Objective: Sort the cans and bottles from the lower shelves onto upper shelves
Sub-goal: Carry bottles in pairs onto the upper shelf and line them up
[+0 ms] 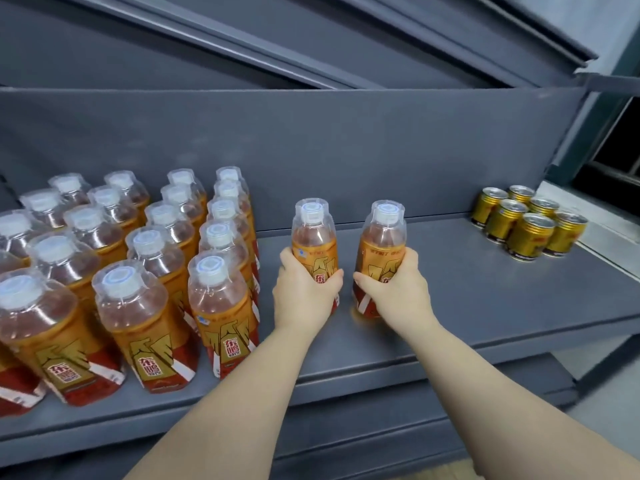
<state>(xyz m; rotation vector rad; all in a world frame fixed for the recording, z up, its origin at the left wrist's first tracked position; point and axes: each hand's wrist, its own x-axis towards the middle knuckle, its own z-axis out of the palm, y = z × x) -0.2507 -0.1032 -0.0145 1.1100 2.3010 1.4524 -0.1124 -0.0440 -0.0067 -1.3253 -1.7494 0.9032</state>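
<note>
My left hand [303,294] grips an orange-labelled drink bottle [313,233] with a clear cap cover, upright at the middle of the grey shelf [485,299]. My right hand [398,289] grips a second bottle [382,237] of the same kind just to its right, also upright. Both bottle bases are at or close to the shelf surface; the hands hide most of the lower labels. Rows of several matching bottles [145,271] fill the shelf's left half, the nearest row right beside my left hand.
Several gold cans [526,223] stand grouped at the shelf's far right end. A grey back panel [346,143] closes the shelf behind, and another shelf's underside [311,39] hangs overhead. A lower shelf edge [381,427] shows beneath my forearms.
</note>
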